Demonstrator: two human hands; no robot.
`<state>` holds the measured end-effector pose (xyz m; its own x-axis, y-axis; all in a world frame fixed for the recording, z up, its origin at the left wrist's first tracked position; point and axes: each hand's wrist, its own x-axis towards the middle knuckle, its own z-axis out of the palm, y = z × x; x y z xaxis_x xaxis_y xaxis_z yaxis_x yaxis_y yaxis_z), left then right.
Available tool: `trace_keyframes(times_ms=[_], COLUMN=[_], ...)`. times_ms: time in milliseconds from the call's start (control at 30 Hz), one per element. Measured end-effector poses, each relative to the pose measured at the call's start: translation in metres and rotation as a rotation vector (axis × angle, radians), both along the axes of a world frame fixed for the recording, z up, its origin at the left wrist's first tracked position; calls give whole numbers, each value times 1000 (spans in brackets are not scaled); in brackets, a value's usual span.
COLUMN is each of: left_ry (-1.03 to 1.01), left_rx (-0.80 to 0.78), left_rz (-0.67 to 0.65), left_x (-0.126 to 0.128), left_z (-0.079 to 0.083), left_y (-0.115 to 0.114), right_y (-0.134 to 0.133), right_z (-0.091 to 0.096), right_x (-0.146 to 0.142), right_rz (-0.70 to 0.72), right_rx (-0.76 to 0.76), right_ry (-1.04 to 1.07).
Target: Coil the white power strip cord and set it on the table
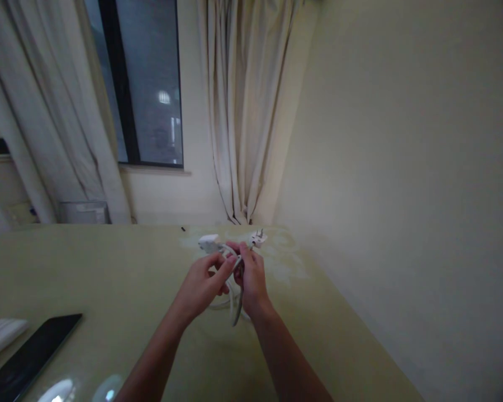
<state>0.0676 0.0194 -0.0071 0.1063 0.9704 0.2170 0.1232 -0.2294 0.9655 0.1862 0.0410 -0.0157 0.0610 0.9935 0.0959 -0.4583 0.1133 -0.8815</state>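
Note:
Both hands hold a white power cord (233,312) above the table, its loops hanging down below the fingers. My left hand (207,279) pinches a stretch of the cable between thumb and fingers. Closed around the cord beside it is my right hand (252,279). A white plug (258,239) with metal prongs pointing up sticks out past the right fingertips. On the far side of the left hand is a white block-shaped end (210,242), which looks like a socket or adapter. The fingers partly hide where the cable strands cross.
The pale green table (121,268) meets a bare wall (402,167) on the right. A flat black device (33,357) and a white object (2,335) lie at the left. A tiny dark piece (183,229) sits near the back edge. Curtains (247,111) hang beside a window (151,84).

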Motion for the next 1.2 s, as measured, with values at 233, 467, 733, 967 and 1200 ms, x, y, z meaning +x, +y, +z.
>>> trace_keyframes(times_ms=[233, 467, 733, 967, 1200], left_ry=[-211, -344, -101, -13, -18], left_rx=[-61, -119, 172, 242, 253], left_rz=[9, 45, 73, 295, 444], left_x=[19, 20, 9, -8, -26], left_z=[-5, 7, 5, 14, 20], left_y=[1, -13, -12, -6, -5], right_y=[-12, 2, 6, -12, -11], right_z=[14, 9, -2, 2, -9], right_x=[9, 16, 22, 8, 0], right_rz=[57, -126, -126, -203, -98], right_rx=[175, 121, 79, 446, 711], right_ry=[-138, -88, -719, -989, -1321])
